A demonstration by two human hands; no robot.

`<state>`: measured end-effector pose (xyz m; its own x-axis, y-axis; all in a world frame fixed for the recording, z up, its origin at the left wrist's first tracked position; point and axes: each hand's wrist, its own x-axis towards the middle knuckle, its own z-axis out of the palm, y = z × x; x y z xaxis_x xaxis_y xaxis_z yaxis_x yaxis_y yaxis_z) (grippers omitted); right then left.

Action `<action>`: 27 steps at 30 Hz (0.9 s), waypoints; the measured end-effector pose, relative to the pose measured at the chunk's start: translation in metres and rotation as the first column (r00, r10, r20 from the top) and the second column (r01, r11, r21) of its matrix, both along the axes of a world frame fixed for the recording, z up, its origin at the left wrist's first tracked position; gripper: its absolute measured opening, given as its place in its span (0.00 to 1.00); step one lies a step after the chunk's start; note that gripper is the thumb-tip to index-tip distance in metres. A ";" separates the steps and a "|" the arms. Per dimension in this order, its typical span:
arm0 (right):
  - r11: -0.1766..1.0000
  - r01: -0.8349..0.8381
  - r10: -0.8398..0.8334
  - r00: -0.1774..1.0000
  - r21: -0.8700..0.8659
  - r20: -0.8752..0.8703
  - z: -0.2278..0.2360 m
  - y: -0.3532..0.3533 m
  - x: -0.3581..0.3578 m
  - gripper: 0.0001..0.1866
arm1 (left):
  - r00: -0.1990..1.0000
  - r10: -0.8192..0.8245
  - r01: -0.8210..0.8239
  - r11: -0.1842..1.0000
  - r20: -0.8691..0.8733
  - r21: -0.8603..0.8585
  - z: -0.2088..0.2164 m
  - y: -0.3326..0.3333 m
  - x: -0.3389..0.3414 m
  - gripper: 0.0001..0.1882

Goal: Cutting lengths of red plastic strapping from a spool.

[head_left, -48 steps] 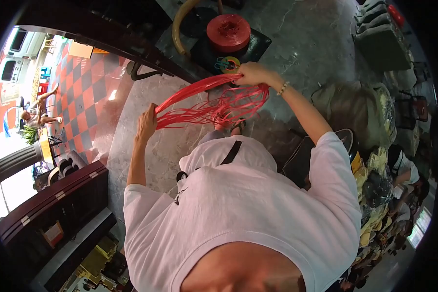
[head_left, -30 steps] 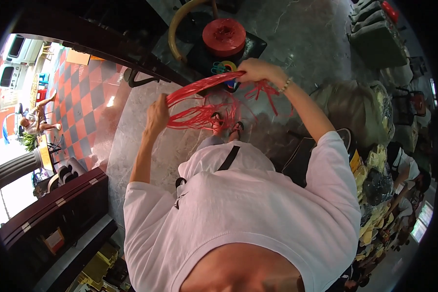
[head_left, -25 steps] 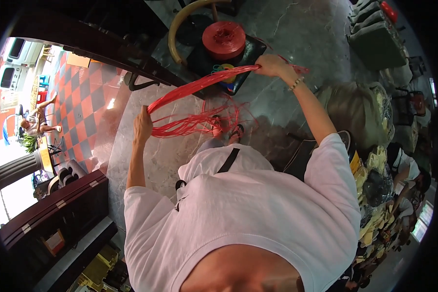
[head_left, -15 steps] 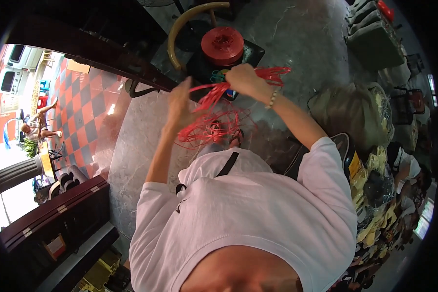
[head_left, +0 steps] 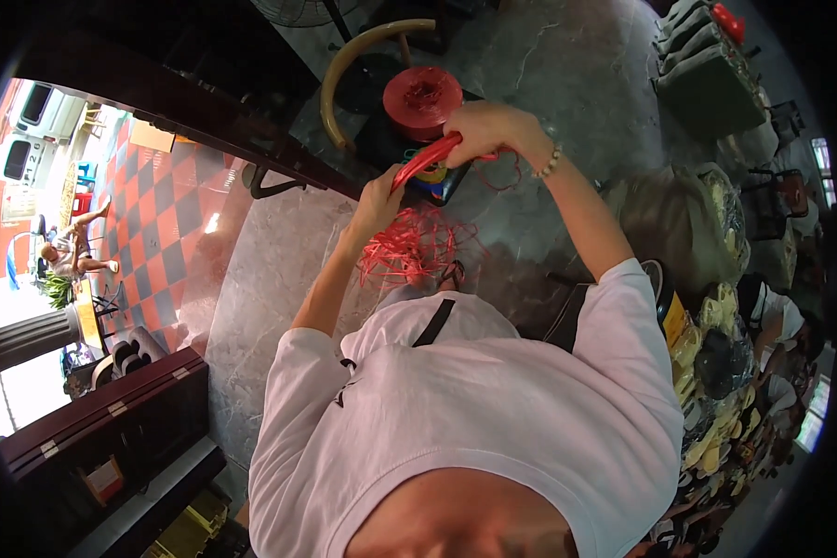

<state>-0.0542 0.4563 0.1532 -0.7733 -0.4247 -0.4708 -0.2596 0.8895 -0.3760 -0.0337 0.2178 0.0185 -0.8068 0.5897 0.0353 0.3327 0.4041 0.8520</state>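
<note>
Left hand (head_left: 378,205) sits much closer to the right hand (head_left: 488,128) than a second ago, when they were spread wide; the stretch of red strand bundle (head_left: 425,163) between them is now short, and the red roll (head_left: 423,100) sits slightly lower in view.

Key relation: bundle runs on a slant just on the wearer's side of the roll, long axis going from lower left up to the right, one hand at each end. Right hand is nearer the roll, overlapping its lower right edge in view; contact, cannot tell. Left hand is lower and left of the roll.

Fingers of both hands are curled closed around the bundle, no gap showing; right fingertips partly hidden.

Counts: two hands, one roll, one gripped bundle, one loose tangle (head_left: 409,249) below the roll toward the wearer, a few loops (head_left: 507,169) right of and below the roll, one curved tan frame (head_left: 329,93) left of the roll, one beaded bracelet (head_left: 549,164) right of the roll. Single strands too fine to count.
</note>
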 end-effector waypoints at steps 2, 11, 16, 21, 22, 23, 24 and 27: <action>0.999 0.029 -0.027 0.998 -0.041 0.064 0.019 -0.006 -0.004 0.16 | 0.972 0.015 -0.037 0.995 0.233 0.090 -0.010 0.015 -0.008 0.12; 0.992 -0.113 0.120 0.985 0.064 -0.120 0.070 -0.056 -0.014 0.12 | 0.876 -0.175 -0.222 0.681 0.450 0.697 -0.008 0.102 0.020 0.13; 0.999 0.003 -0.008 0.989 0.033 0.150 0.058 -0.051 -0.022 0.12 | 0.771 -0.377 -0.117 0.708 0.513 0.696 0.011 0.116 0.046 0.17; 0.985 -0.145 0.141 0.989 0.093 0.051 0.048 -0.011 -0.037 0.15 | 0.715 -0.357 0.031 0.875 0.601 0.483 0.014 0.055 0.040 0.18; 0.994 -0.091 0.081 0.982 0.052 0.169 0.045 -0.004 -0.039 0.20 | 0.742 -0.291 0.030 0.914 0.604 0.404 0.015 0.040 0.035 0.19; 0.995 -0.078 0.066 0.980 0.056 0.186 0.040 -0.001 -0.039 0.21 | 0.765 -0.202 0.017 0.955 0.612 0.295 0.017 0.026 0.029 0.20; 0.997 -0.071 0.063 0.980 0.036 0.188 0.035 0.000 -0.038 0.22 | 0.756 -0.246 0.078 0.954 0.607 0.289 0.020 0.013 0.022 0.20; 0.993 -0.100 0.087 0.978 0.059 0.189 0.023 -0.003 -0.039 0.24 | 0.734 -0.306 0.217 0.952 0.606 0.218 0.027 -0.013 0.005 0.21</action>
<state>-0.0933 0.4532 0.1766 -0.6282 -0.4530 -0.6325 -0.2738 0.8897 -0.3653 -0.0284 0.2052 0.0457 -0.4875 0.8071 -0.3329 -0.2162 0.2578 0.9417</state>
